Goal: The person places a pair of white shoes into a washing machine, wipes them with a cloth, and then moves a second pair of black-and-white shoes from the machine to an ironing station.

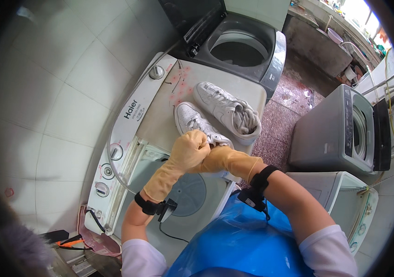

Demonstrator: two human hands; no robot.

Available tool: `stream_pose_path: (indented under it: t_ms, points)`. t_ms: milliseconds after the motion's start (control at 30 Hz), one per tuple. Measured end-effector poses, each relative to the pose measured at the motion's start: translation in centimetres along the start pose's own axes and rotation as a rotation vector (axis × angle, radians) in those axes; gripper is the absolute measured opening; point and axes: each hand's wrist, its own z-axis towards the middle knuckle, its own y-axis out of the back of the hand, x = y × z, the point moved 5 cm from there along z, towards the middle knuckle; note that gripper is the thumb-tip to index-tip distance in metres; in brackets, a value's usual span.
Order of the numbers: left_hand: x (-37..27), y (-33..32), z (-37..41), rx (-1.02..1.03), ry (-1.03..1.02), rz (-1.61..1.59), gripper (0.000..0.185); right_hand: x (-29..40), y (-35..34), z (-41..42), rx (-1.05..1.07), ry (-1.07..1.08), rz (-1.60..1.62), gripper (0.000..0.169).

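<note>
Two white leather sneakers lie side by side on the lid of a Haier twin-tub washing machine (145, 124). My left hand (190, 148), in a pale yellow rubber glove, is curled closed at the laced upper of the near sneaker (187, 114). Against that sneaker's ankle end rests my right hand (214, 160), gloved alike; its fingers are mostly hidden behind the left hand and wrist. Bunched pale laces or cloth (243, 119) fill the opening of the far sneaker (214, 97), which neither hand touches.
Below my forearms is the machine's open wash tub (186, 194). A grey hose (110, 138) runs along the control panel. Behind stands a dark top-loader (269, 69) with its lid raised. Two more machines, one grey (318, 131) and one white (314, 187), stand at right.
</note>
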Motion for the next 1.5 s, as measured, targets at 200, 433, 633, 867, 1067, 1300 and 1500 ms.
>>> stream_pose_path:
  t_ms: [200, 433, 633, 867, 1067, 1300, 1500]
  points:
    - [0.9, 0.5, -0.4, -0.077, -0.049, 0.104, 0.011, 2.1, 2.7, -2.2, 0.021, -0.026, 0.005, 0.084]
    - [1.5, 1.5, -0.1, -0.060, 0.241, -0.032, 0.013, 7.0, -0.3, -4.2, -0.292, -0.027, -0.548, 0.072]
    - [0.5, 1.5, 0.3, -0.016, 0.279, -0.021, 0.015, 7.1, 0.4, -6.8, -0.173, -0.070, -0.449, 0.087]
    - [0.2, 1.2, 0.2, 0.039, 0.231, -0.025, 0.015, 4.0, -0.8, -2.7, -0.672, -0.104, -0.512, 0.093]
    - [0.3, 0.6, -0.4, 0.072, 0.091, 0.020, 0.013, 2.6, -0.5, -1.2, -0.371, -0.114, -0.209, 0.085]
    - [-0.4, 0.9, 0.1, 0.039, 0.085, 0.080, 0.014, 2.5, 0.6, -2.8, -0.232, -0.106, -0.056, 0.078]
    - [1.4, 1.3, 0.4, 0.034, 0.466, -0.254, 0.016, 4.0, 1.7, -2.1, -0.265, -0.181, -0.121, 0.073]
